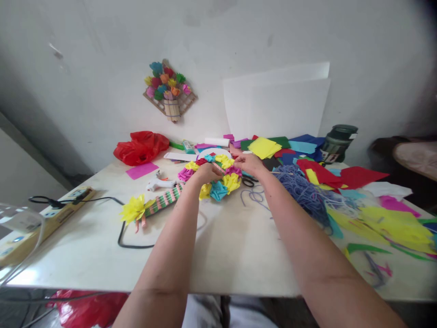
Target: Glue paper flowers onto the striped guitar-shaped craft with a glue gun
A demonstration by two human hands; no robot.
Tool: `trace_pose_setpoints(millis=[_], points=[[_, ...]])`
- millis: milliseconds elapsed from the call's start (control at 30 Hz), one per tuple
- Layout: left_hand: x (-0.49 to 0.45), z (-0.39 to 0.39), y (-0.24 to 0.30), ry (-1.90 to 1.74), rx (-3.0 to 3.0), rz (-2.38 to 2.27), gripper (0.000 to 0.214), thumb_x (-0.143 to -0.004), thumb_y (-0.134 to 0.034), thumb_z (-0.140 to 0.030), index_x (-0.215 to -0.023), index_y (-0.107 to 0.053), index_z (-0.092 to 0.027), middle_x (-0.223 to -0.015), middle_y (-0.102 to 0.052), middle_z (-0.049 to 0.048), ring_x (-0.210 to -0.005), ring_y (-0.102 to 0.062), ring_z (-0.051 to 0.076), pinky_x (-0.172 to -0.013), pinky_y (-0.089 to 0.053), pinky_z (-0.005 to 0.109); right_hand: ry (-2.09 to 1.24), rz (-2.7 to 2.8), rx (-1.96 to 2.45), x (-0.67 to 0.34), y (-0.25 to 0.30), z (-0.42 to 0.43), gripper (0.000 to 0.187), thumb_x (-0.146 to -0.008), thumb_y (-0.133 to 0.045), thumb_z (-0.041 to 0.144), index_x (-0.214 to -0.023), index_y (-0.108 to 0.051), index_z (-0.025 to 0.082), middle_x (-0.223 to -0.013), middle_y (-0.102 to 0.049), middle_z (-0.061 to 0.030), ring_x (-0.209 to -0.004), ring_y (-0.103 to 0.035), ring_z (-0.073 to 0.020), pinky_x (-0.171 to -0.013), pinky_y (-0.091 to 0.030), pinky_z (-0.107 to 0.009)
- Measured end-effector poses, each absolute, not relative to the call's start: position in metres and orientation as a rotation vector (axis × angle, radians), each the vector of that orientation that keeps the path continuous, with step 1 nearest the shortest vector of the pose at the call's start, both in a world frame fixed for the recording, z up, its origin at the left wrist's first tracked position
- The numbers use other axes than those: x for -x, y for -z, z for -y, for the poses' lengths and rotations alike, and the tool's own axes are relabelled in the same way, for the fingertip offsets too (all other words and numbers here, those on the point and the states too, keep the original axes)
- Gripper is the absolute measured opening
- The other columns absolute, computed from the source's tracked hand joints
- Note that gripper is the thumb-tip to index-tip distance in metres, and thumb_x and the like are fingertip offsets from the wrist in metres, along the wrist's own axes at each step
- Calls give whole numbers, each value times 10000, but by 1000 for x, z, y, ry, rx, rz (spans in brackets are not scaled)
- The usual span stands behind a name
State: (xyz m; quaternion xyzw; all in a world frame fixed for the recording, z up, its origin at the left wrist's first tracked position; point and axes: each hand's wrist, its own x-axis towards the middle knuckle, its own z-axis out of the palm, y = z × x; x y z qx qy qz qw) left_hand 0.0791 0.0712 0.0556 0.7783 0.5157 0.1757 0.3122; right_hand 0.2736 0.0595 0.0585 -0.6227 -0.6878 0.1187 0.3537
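A round wreath of crumpled paper flowers [218, 190] in yellow, blue, pink and red lies at the middle of the table. My left hand [207, 173] is over its left half, fingers closed around something small that I cannot make out. At the upper right edge, my right hand [248, 164] has its fingers pinched against the wreath. A striped green and pink strip [164, 200] ends in a yellow paper flower [134, 209] and runs toward the wreath, partly behind my left arm. Black-handled scissors [249, 181] lie just below my right hand.
A white glue gun [160, 184] and a power strip [51, 217] with cables are on the left. A tangle of purple-blue yarn [302, 191] and scattered coloured paper [392, 223] cover the right. A red plastic bag [141, 148] and a dark jar [339, 143] stand toward the wall.
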Motion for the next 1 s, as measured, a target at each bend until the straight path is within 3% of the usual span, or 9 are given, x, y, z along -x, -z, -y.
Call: trace_pose_setpoints(millis=[333,667,800,1000], points=[[-80,-77,-62,-327,-2100,-1275,313,-642,-655,-198,-954,-674,-200,-927,-694,22,-715,-642,136,-498,-479,164,-302,2112,1514,-283,-69,-62,177,-672,-584,217,-768,-723,166,-741,-674,-19,-689,-568,-136,-614,-393,-213],[-80,-77,-61,-389,-2081,-1241,202,-672,-621,-206,-866,-674,-183,-980,-683,28,-709,-655,143,-457,-469,165,-319,2213,1637,-286,-88,-46,121,-635,-610,179,-710,-704,189,-759,-676,-11,-713,-577,-145,-633,-411,-217],[-81,-71,-69,-389,-2040,-1303,189,-689,-617,-237,-866,-662,-191,-897,-700,15,-645,-653,132,-428,-449,159,-346,2252,1628,-281,-89,-42,106,-638,-622,183,-705,-704,191,-752,-679,-12,-705,-580,-142,-632,-413,-217],[-89,-62,-79,-469,-1988,-1344,349,-708,-622,-364,-1017,-630,-202,-808,-702,23,-580,-642,143,-470,-468,205,-336,2295,1611,-275,-86,-42,165,-605,-622,137,-718,-718,210,-780,-698,1,-719,-586,-143,-628,-413,-202]])
